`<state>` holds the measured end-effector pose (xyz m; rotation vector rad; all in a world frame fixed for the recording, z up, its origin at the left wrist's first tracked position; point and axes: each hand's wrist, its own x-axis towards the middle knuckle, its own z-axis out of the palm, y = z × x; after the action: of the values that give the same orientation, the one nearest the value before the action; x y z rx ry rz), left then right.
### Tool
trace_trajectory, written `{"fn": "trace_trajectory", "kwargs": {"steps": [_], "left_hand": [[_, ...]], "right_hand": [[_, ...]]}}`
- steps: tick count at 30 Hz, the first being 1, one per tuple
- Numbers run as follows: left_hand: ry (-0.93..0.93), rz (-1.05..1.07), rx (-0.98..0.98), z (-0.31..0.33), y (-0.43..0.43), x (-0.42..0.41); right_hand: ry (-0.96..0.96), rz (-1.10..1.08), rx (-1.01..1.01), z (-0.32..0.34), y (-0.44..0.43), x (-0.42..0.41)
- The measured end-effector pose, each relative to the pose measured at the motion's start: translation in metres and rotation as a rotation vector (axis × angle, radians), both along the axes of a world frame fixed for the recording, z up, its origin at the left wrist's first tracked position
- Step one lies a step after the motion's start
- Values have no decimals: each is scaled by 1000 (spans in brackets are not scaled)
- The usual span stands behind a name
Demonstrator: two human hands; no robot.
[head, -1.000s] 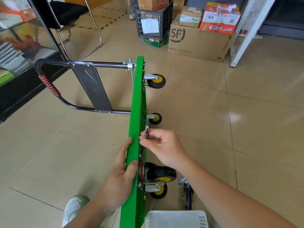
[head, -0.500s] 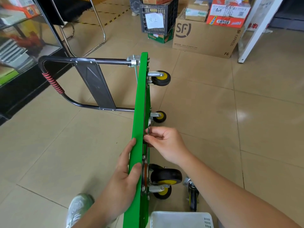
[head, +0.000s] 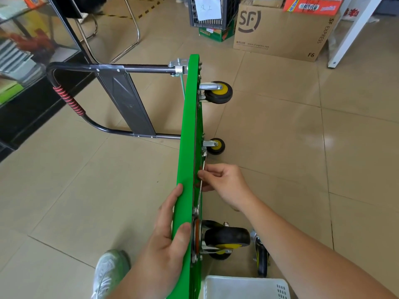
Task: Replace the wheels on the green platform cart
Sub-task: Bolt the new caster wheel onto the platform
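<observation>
Head view: A beige tiled floor (head: pixel 280 147) is filling the frame, with a cardboard box (head: pixel 280 31), a dark crate (head: pixel 212 11) and a chair frame (head: pixel 121 33) standing at the far side. The green platform cart (head: pixel 190 130) is standing on its long edge on the floor, deck facing left, underside facing right. Its black handle (head: pixel 90 98) is projecting to the left, resting on the floor.

Two small yellow-hubbed wheels (head: pixel 218 92) are sitting on the far end of the underside. A larger black caster (head: pixel 226 235) is sitting at the near end, with another wheel partly hidden just below it. A loose caster (head: pixel 261 258) is lying on the floor beside a white basket (head: pixel 244 288).

The left hand (head: pixel 166 240) is wrapping its grip closed around the upper edge of the platform. The right hand (head: pixel 224 182) is pinching a slim metal wrench (head: pixel 201 182) against the underside, fingers closed on its shaft. A grey shoe (head: pixel 110 270) is showing at the bottom.
</observation>
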<state>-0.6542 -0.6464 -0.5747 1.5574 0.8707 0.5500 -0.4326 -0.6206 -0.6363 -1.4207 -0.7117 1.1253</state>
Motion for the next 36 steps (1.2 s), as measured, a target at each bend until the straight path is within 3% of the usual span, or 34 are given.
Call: {"fn": "trace_trajectory", "kwargs": {"steps": [10, 16, 20, 25, 36], "left_hand": [[-4, 10, -7, -5, 1, -1], [24, -13, -8, 6, 2, -1], [51, -58, -27, 18, 1, 0], [77, -45, -27, 26, -2, 2], [111, -14, -33, 35, -6, 4]], "right_hand": [[76, 0, -122, -22, 12, 3], [-24, -45, 34, 31, 15, 19], [5, -10, 144, 65, -9, 6], [-128, 38, 194, 77, -42, -19], [-155, 56, 254, 80, -60, -36]]}}
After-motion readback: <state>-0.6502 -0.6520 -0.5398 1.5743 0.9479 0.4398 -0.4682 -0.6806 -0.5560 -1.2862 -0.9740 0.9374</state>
